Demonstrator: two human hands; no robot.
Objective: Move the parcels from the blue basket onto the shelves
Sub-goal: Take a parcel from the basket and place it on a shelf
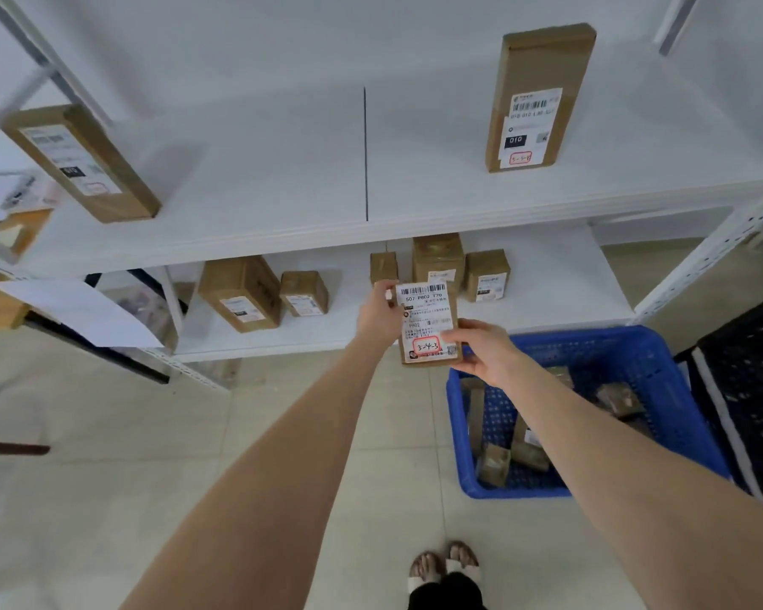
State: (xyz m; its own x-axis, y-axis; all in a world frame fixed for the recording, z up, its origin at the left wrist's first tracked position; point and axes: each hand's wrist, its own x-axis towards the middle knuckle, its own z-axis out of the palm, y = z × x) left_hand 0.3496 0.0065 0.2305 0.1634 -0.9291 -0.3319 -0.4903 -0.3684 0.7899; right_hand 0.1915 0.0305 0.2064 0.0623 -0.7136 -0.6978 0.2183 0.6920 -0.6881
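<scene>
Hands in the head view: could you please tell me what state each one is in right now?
Left hand: holds the parcel at its top left corner.
Right hand: holds the same parcel at its bottom right corner.

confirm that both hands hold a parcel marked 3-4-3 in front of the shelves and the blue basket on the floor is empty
One thing is wrong: the blue basket is not empty. The head view shows several brown parcels lying in it. The rest holds: the left hand and right hand hold the parcel marked 3-4-3 in front of the shelves.
</scene>
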